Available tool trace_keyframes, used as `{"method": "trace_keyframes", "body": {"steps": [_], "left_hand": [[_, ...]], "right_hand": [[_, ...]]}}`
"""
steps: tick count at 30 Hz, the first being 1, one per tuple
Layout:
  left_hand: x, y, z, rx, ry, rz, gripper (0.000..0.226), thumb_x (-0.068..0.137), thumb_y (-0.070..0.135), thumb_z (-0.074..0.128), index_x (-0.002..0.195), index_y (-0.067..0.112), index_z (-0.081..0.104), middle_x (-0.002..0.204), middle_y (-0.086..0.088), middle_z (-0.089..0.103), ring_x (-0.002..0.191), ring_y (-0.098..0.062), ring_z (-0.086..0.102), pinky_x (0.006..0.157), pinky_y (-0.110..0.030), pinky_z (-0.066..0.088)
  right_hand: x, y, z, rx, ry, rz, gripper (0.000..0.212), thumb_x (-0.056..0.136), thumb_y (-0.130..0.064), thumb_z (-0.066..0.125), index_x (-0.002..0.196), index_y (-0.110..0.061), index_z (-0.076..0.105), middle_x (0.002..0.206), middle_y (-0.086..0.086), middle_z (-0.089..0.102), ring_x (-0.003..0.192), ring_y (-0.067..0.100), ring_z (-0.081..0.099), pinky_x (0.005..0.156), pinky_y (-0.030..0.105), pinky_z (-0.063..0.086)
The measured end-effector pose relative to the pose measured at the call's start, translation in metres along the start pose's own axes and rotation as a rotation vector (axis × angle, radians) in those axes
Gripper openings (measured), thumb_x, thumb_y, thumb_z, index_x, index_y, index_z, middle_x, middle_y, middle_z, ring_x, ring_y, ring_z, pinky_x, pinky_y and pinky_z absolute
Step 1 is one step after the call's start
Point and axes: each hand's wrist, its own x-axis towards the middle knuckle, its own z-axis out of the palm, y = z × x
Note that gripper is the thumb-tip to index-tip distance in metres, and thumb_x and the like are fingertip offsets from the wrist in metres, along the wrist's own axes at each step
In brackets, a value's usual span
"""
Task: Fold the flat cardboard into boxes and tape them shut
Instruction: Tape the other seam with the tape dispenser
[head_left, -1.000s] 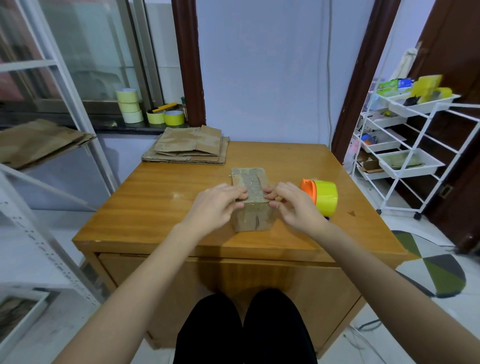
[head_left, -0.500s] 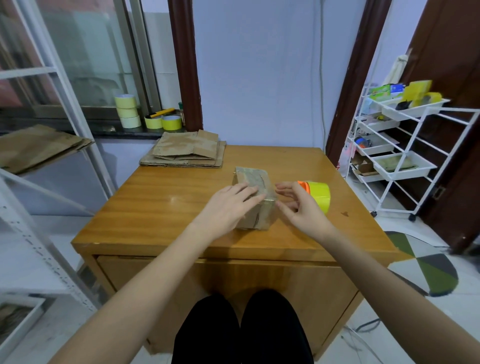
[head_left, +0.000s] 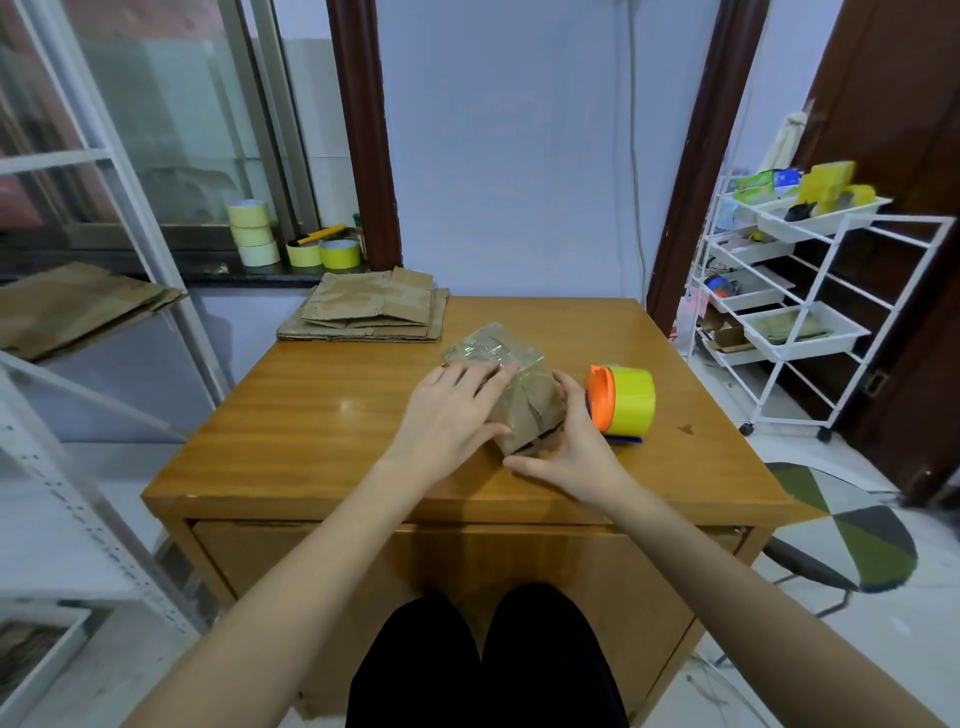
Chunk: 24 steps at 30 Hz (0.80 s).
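A small folded cardboard box (head_left: 524, 395) with shiny clear tape over its top stands turned at an angle in the middle of the wooden table (head_left: 322, 415). My left hand (head_left: 452, 415) lies on its left side, fingers stretched over the taped top and thumb against the near face. My right hand (head_left: 571, 447) cups the box's near right corner, thumb along the bottom edge. An orange and yellow tape dispenser (head_left: 623, 402) sits just right of the box. A stack of flat cardboard (head_left: 371, 309) lies at the table's far left corner.
Several rolls of yellow tape (head_left: 291, 241) stand on the window ledge behind the table. More flat cardboard (head_left: 67, 306) lies on a white shelf at the left. A white wire cart (head_left: 810, 291) with trays stands at the right.
The box has been turned clockwise on the table, its far end now pointing left. My right hand slid from the top edge down to the near right corner; my left stayed on top.
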Motion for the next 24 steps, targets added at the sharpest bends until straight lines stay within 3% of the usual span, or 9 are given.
{"method": "trace_keyframes", "body": {"steps": [6,9,12,15,18,22,24], "left_hand": [[0.004,0.007,-0.008,-0.022,0.007,-0.017,0.074,0.069,0.051,0.078,0.127,0.009,0.059,0.108,-0.007,0.065,0.088,-0.024,0.062,0.068,-0.032,0.048],[0.005,0.007,-0.011,-0.035,-0.025,-0.01,0.087,0.071,0.051,0.076,0.14,0.007,0.045,0.131,-0.014,0.056,0.114,-0.028,0.057,0.093,-0.037,0.046],[0.01,0.007,-0.018,0.015,-0.084,0.109,0.096,0.066,0.041,0.075,0.146,0.006,0.034,0.15,-0.018,0.034,0.139,-0.03,0.034,0.116,-0.043,0.023],[0.017,0.014,-0.023,0.128,-0.171,0.155,0.097,0.061,0.026,0.076,0.144,0.0,0.035,0.149,-0.019,0.036,0.141,-0.032,0.03,0.118,-0.047,0.018],[0.022,0.017,-0.021,0.188,-0.149,0.115,0.085,0.061,0.017,0.074,0.138,-0.003,0.044,0.142,-0.023,0.044,0.136,-0.036,0.038,0.115,-0.048,0.025],[0.023,0.006,-0.023,0.084,-0.128,0.048,0.101,0.042,0.035,0.089,0.13,0.0,0.054,0.127,-0.021,0.058,0.122,-0.035,0.053,0.109,-0.047,0.032],[0.018,0.0,-0.026,-0.013,-0.125,-0.036,0.104,0.05,0.046,0.087,0.136,0.004,0.048,0.132,-0.017,0.054,0.126,-0.031,0.049,0.112,-0.043,0.028]], "right_hand": [[0.003,-0.008,0.006,-0.113,0.144,-0.046,0.114,0.062,-0.042,0.087,0.148,-0.009,0.018,0.148,0.007,0.034,0.136,0.02,0.035,0.108,0.036,0.038],[0.004,-0.009,0.004,-0.16,0.176,-0.066,0.105,0.064,-0.04,0.083,0.145,-0.008,0.023,0.141,0.008,0.039,0.129,0.022,0.041,0.102,0.04,0.044],[0.006,-0.011,-0.001,-0.217,0.174,-0.121,0.101,0.061,-0.036,0.083,0.141,-0.005,0.03,0.134,0.01,0.044,0.123,0.024,0.044,0.099,0.043,0.044],[0.009,-0.019,-0.003,-0.246,0.169,-0.187,0.099,0.058,-0.032,0.083,0.139,-0.002,0.033,0.133,0.012,0.047,0.121,0.026,0.047,0.098,0.043,0.045],[0.011,-0.029,-0.004,-0.243,0.183,-0.222,0.099,0.058,-0.029,0.084,0.139,-0.001,0.034,0.132,0.012,0.047,0.119,0.027,0.048,0.096,0.042,0.046],[0.012,-0.03,-0.013,-0.21,0.156,-0.264,0.102,0.063,-0.031,0.085,0.143,-0.005,0.028,0.139,0.01,0.041,0.126,0.023,0.044,0.099,0.043,0.045],[0.012,-0.028,-0.02,-0.17,0.12,-0.269,0.108,0.063,-0.035,0.087,0.146,-0.008,0.024,0.143,0.009,0.037,0.131,0.02,0.04,0.105,0.04,0.041]]}}
